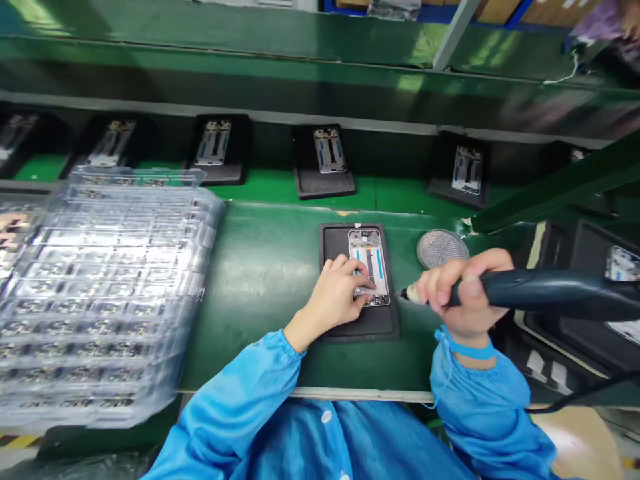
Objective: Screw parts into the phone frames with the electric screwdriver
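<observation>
An opened phone [381,267], with its inner frame, blue strips and small boards showing, lies on a black foam tray [345,330] on the bench. My left hand [340,290] rests over the phone's lower left side, fingers closed on a slim silver tool that looks like tweezers [364,291]. To the right, my right hand [467,287] grips a dark electric screwdriver [545,290] held level. Its tip points left, just beside the tray and apart from the phone. Behind my right hand sits a round metal dish with a dimpled top [443,248].
Stacked clear plastic trays [107,287] of small parts fill the left side. Along the back, a green line [275,187] carries several black trays with phones [329,150]. A slanting green post [565,180] and more black trays [565,333] stand at right.
</observation>
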A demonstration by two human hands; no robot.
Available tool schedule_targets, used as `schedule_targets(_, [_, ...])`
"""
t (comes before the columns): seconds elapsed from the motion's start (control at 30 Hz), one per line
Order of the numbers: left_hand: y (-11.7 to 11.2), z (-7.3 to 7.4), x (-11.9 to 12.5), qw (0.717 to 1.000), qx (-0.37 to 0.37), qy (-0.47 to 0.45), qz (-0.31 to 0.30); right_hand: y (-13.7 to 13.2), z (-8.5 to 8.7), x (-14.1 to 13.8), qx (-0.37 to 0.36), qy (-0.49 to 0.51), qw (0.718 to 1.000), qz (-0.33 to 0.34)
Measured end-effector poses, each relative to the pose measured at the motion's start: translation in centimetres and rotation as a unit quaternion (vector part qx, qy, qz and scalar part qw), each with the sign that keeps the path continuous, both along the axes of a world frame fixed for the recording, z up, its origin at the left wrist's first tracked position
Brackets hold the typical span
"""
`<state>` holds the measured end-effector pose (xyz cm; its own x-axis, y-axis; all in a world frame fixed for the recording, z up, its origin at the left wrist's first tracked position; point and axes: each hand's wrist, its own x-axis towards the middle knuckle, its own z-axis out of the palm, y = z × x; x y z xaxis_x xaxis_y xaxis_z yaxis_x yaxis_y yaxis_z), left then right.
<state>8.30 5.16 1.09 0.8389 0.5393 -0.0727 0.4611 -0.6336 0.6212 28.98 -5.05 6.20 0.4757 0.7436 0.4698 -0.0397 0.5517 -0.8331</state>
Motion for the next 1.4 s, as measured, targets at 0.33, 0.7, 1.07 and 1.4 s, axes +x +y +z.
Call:
schedule_targets(0.33, [-0.2, 0.2, 0.4, 1.000, 0.000, 0.002, -0.010, 0.7, -1.7, -2.8, -0.032, 0.003, 0.996, 0.080])
schedule_targets(0.7, [-0.3, 0.1, 0.6, 1.000, -0.011, -0.011, -0.013, 0.3, -2.2, -2.9, -0.038, -0.013, 0.996, 0.085])
schedule_targets(1.07, [-1.5, 0.0, -3.9, 0.960, 0.058, 0.118, 0.248, -0.5, -3.2, -3.0, -0.067, -0.015, 0.990, 0.126])
schedule_targets(1.4, [4.7, 0.5, -1.9, 0.970, 0.112, 0.100, 0.194, -0.8, -1.1, -0.3, 0.094, -0.029, 0.988, -0.116])
